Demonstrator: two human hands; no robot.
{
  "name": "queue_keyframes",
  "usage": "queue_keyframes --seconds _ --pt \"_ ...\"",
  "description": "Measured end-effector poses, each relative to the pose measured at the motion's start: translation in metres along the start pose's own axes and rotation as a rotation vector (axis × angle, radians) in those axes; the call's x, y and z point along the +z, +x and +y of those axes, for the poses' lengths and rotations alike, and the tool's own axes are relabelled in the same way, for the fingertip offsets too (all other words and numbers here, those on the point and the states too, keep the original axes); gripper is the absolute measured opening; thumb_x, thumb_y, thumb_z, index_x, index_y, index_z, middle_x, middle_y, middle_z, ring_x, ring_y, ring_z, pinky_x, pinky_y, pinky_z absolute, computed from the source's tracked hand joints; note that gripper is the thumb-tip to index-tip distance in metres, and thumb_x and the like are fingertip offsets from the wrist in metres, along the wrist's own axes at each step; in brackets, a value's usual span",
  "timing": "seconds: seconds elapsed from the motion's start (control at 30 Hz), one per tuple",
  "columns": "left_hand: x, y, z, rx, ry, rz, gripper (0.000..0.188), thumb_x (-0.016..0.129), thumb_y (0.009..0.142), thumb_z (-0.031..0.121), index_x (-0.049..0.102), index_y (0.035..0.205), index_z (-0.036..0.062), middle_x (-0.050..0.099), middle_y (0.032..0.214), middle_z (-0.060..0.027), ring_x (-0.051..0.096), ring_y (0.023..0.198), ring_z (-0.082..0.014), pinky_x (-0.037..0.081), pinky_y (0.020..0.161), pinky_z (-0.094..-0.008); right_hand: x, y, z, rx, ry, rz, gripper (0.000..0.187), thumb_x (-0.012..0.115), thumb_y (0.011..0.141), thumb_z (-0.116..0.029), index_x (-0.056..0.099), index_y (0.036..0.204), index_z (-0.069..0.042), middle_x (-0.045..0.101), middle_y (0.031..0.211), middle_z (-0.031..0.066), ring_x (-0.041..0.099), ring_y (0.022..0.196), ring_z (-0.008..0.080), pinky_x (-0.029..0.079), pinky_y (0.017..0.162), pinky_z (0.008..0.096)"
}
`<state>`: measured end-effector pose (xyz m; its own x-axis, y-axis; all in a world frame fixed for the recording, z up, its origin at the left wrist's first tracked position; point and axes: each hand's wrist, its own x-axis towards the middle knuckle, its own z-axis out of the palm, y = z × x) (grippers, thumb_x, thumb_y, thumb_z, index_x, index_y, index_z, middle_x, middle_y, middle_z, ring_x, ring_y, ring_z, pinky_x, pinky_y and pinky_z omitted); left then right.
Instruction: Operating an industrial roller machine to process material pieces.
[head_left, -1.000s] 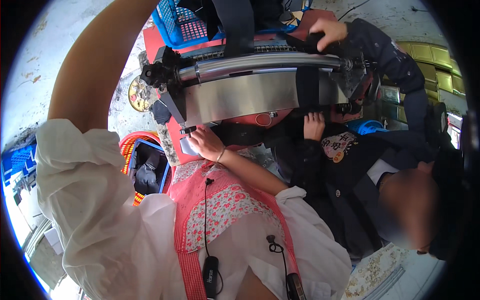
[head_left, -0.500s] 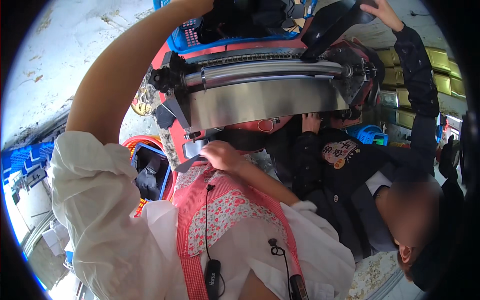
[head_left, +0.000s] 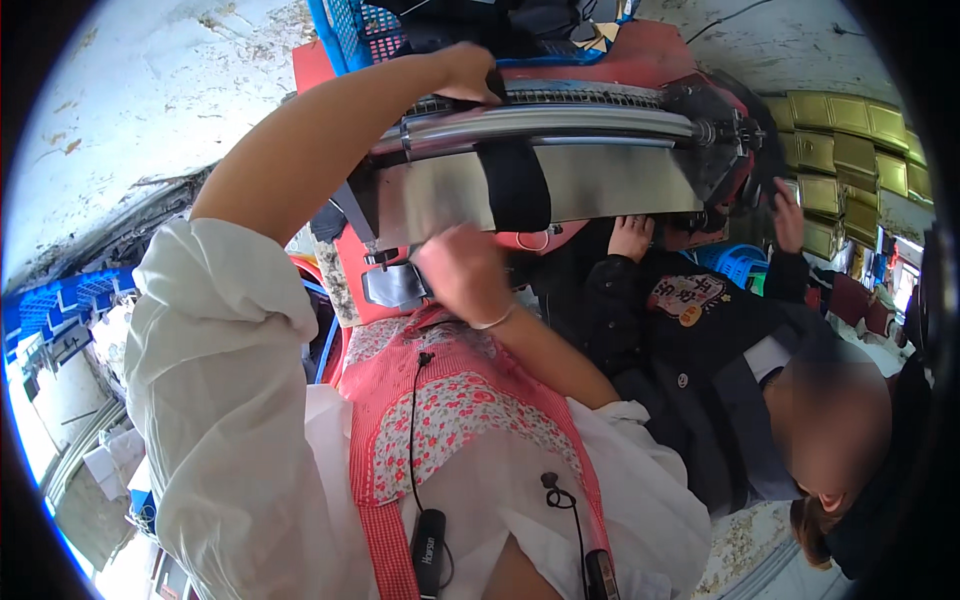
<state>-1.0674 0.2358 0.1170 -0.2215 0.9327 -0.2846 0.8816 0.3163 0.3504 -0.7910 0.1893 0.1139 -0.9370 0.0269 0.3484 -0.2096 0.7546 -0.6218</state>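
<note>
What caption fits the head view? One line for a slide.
Left hand atop a red machine's steel roller, right hand at its metal plate; a second person's hand touches below.

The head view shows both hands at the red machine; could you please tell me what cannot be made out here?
- Left hand: fingers curl over the machine's top, so any grip is hidden.
- Right hand: motion-blurred against the steel panel; what it touches is unclear.
- Blue basket: cut off by the top edge.
- Machine's lower front: hidden by the other person's dark sleeve.
</note>
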Motion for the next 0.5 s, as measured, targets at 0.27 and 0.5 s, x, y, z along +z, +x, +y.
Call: queue_keyframes --seconds 0.27,0.5 --pt "-0.095 -0.007 0.0 -0.055 0.047 0.375 0.033 0.071 0.067 0.019 0.063 0.095 0.0028 0.06 0.097 -0.0194 0.058 0.092 -0.0374 0.048 0.079 -0.0428 0.102 -0.051 0.022 -0.17 -0.112 -0.188 0.012 0.053 0.076 -0.016 0.057 0.079 -0.005 0.053 0.089 0.0085 0.052 0.091 0.0245 0.041 0.081 0.0378" --pt "-0.144 -0.019 -0.03 -0.145 0.106 0.67 0.019 0.064 0.072 0.01 0.06 0.088 -0.0002 0.058 0.097 -0.0207 0.055 0.095 -0.0385 0.046 0.083 -0.0433 0.053 -0.045 0.015 -0.093 0.24 -0.087 0.005 0.056 0.074 -0.01 0.053 0.077 -0.007 0.056 0.082 0.0075 0.056 0.085 0.0237 0.044 0.08 0.0376"
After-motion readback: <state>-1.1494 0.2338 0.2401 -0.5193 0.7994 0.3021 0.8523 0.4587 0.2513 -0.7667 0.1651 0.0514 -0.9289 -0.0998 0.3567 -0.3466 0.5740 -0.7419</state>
